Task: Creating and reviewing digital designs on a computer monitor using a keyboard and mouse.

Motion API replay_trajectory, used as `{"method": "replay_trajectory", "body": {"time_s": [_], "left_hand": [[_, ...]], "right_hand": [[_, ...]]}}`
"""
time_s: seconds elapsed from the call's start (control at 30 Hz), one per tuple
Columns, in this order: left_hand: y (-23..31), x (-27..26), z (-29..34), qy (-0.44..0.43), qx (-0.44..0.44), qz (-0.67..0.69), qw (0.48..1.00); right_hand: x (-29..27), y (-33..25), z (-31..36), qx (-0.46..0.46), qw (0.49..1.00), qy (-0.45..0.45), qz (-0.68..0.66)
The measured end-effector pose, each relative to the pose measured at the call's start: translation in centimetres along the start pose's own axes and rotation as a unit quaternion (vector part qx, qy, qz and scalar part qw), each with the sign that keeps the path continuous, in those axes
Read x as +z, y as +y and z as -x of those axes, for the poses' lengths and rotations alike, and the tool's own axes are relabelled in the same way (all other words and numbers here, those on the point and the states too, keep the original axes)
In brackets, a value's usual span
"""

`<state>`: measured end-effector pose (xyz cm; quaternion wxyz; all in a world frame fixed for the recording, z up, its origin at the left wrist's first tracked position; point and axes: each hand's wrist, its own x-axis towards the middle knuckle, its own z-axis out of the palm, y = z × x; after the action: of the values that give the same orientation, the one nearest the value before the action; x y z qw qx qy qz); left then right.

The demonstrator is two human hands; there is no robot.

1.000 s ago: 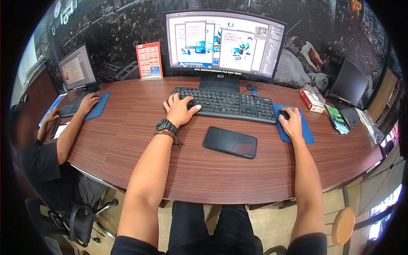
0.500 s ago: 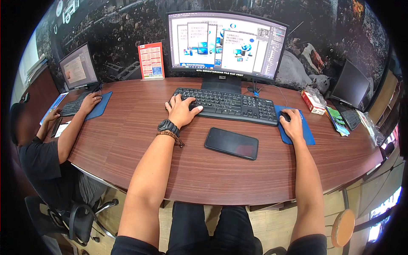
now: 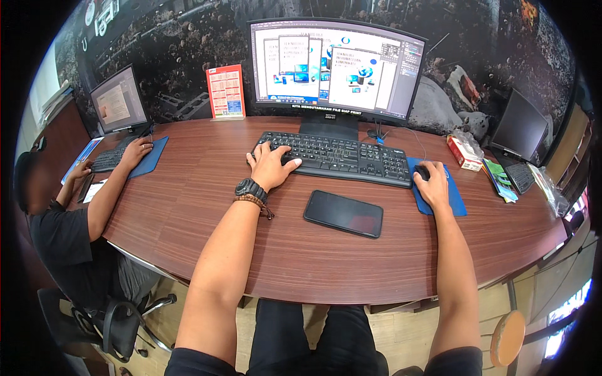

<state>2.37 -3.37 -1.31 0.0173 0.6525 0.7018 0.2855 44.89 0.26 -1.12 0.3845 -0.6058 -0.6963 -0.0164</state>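
My left hand (image 3: 271,168) rests on the left end of a black computer keyboard (image 3: 342,155), fingers spread over the keys and thumb stretched toward the space bar. A black watch and a beaded bracelet circle that wrist. On a blue mouse pad (image 3: 456,203) to the keyboard's right, my right hand (image 3: 435,188) is curled over a dark computer mouse (image 3: 423,172), which it partly covers. Between my forearms a black smartphone (image 3: 343,214) lies on the desk, its screen dark. Beyond the keyboard, a wide curved monitor (image 3: 338,69) displays document pages with pictures in an editing window.
A red desk calendar (image 3: 226,91) stands left of the monitor. At far left a co-worker (image 3: 63,238) sits at another monitor (image 3: 118,100). On the right are a red-and-white box (image 3: 464,153), packets (image 3: 500,180) and a dark screen (image 3: 519,125). An orange round stool (image 3: 508,338) is below the wooden desk (image 3: 188,188).
The whole view has shifted very slightly. Both my hands keep their places on the keyboard and the mouse.
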Motion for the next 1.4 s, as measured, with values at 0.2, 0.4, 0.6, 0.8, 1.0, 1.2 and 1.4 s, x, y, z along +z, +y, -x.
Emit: {"method": "replay_trajectory", "body": {"time_s": [0.2, 0.4, 0.6, 0.8, 1.0, 1.2, 1.4], "left_hand": [[-0.1, 0.2, 0.0, 0.019, 0.008, -0.017, 1.0], [-0.4, 0.1, -0.2, 0.006, 0.012, -0.009, 1.0], [0.2, 0.1, 0.1, 0.01, -0.002, -0.024, 1.0], [-0.1, 0.4, -0.2, 0.04, -0.003, -0.022, 0.999], [0.5, 0.1, -0.2, 0.087, -0.009, -0.032, 0.996], [0.3, 0.2, -0.1, 0.099, -0.023, -0.033, 0.994], [0.1, 0.6, -0.3, 0.116, -0.011, -0.04, 0.992]], "right_hand": [[0.4, 0.7, 0.0, -0.023, 1.0, 0.009, -0.011], [0.6, 0.8, -0.1, -0.031, 0.999, 0.01, -0.011], [0.4, 0.6, 0.1, -0.017, 1.0, 0.006, -0.005], [0.3, 0.4, 0.1, -0.008, 1.0, 0.005, -0.009], [0.2, 0.5, 0.2, -0.008, 1.0, 0.009, -0.009], [0.2, 0.1, 0.2, -0.001, 1.0, 0.01, -0.006], [0.2, 0.3, 0.2, 0.003, 1.0, 0.017, -0.003]]}}
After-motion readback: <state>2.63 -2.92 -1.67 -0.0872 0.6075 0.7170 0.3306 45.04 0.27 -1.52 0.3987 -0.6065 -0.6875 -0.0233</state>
